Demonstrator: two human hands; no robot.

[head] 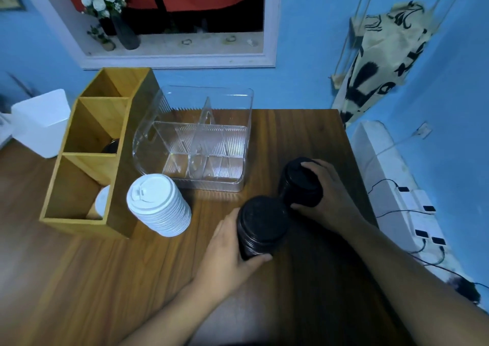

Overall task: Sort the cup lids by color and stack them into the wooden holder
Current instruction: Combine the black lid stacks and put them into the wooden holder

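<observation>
Head view: gripping near black stack in left hand, far black stack in right hand, align rims before nesting.

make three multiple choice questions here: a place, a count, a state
1. Where does the white lid stack stand? A on the table beside the wooden holder B inside the holder C on top of the holder
2. How many stacks of black lids are held? A one B two C three
3. What is the left hand doing? A lying flat on the table B gripping the nearer black lid stack C reaching into the holder
Answers: A, it stands by the holder's side wall; B, the right hand holds the farther black lid stack too; B, its fingers curl round it.
</observation>
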